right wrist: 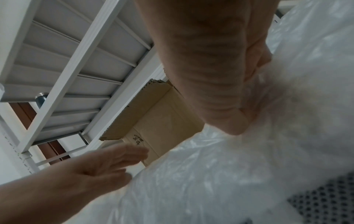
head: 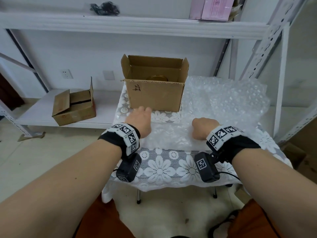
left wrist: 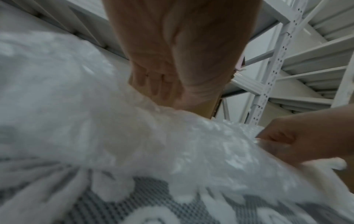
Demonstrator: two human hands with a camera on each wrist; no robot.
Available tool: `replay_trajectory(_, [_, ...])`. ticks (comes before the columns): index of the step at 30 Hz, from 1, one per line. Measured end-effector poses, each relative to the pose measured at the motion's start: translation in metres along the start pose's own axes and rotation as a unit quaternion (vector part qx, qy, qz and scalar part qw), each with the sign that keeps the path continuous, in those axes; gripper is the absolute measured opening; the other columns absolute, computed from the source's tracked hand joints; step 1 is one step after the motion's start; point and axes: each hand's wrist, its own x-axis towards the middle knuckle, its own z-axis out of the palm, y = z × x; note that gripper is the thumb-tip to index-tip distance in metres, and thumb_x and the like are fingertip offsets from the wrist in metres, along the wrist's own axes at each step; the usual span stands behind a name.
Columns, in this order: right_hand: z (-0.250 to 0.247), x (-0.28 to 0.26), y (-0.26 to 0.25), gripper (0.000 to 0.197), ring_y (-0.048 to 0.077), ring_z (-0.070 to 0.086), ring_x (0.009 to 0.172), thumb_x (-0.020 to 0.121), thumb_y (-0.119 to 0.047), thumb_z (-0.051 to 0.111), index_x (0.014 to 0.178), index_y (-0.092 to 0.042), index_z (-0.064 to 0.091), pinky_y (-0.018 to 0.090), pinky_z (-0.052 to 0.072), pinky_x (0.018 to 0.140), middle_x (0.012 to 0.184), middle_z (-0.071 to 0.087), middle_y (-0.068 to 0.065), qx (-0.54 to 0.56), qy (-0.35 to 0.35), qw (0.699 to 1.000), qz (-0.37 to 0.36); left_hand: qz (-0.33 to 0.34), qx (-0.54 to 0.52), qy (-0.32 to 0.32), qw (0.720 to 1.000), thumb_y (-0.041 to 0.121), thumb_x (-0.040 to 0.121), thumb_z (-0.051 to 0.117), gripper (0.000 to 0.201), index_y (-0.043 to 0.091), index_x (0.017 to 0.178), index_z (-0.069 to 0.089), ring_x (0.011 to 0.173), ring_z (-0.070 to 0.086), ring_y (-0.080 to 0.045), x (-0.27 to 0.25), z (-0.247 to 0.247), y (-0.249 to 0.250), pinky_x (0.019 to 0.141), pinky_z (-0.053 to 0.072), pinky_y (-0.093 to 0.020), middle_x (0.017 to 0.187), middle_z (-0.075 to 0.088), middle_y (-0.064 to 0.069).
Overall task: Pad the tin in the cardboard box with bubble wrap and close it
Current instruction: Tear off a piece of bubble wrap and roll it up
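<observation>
An open cardboard box [head: 154, 95] stands at the back of the small table, flaps up. The gold lid of the tin [head: 157, 78] shows inside it. A large sheet of bubble wrap [head: 223, 100] lies to the right of the box and spreads in front of it. My right hand [head: 203, 127] is curled into a fist that grips the near part of the wrap [right wrist: 229, 174]. My left hand [head: 139, 115] hovers just in front of the box's lower left corner with its fingers [left wrist: 153, 84] stretched out and nothing in them.
A lace cloth [head: 171, 167] covers the table. A second cardboard box [head: 73, 109] sits on the low shelf to the left. White metal shelving stands behind and to the right, with a pink box [head: 212, 7] on the upper shelf.
</observation>
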Motion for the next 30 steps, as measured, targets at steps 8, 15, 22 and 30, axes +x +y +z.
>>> replay_trajectory(8, [0.015,0.005,-0.008,0.039,0.030,0.048,0.115,0.088,-0.009,0.041,0.127,-0.007,0.046,0.043,0.035,0.101,0.122,0.054,0.012,-0.001,0.163,0.986,0.015,0.071,0.055,-0.085,0.992,0.042,0.102,0.020,0.052,0.037,0.151,0.004,0.146,-0.014,-0.026,-0.011,0.033,0.025,0.115,-0.003,-0.059,0.160,-0.009,0.003])
replay_trajectory(15, [0.038,-0.001,-0.050,0.056,0.022,0.015,0.146,0.094,-0.016,0.049,0.146,-0.017,0.029,0.043,0.010,0.121,0.157,0.023,0.003,0.141,0.160,0.963,-0.164,-0.004,0.030,-0.129,0.991,0.042,0.102,0.022,0.056,0.028,0.152,0.002,0.145,-0.016,-0.027,0.001,0.045,0.029,0.115,-0.002,-0.060,0.160,-0.013,-0.004])
replay_trajectory(22, [0.063,0.014,-0.040,0.061,0.024,-0.007,0.148,0.097,-0.058,0.013,0.152,-0.033,0.005,0.060,-0.005,0.115,0.161,-0.002,-0.003,0.054,0.058,0.992,-0.103,-0.079,0.074,-0.146,0.983,0.064,0.093,0.013,0.068,0.033,0.151,-0.006,0.145,-0.019,-0.030,0.001,0.050,0.010,0.112,-0.005,-0.064,0.159,-0.016,-0.005])
replay_trajectory(30, [0.061,0.017,-0.031,0.064,0.027,-0.016,0.147,0.095,-0.063,0.010,0.152,-0.036,-0.003,0.061,-0.010,0.113,0.161,-0.011,-0.003,0.073,0.030,0.995,-0.062,-0.151,0.016,-0.158,0.976,0.085,0.076,0.014,0.093,0.035,0.150,-0.010,0.144,-0.020,-0.033,-0.001,0.049,-0.002,0.107,-0.003,-0.072,0.158,-0.020,-0.002])
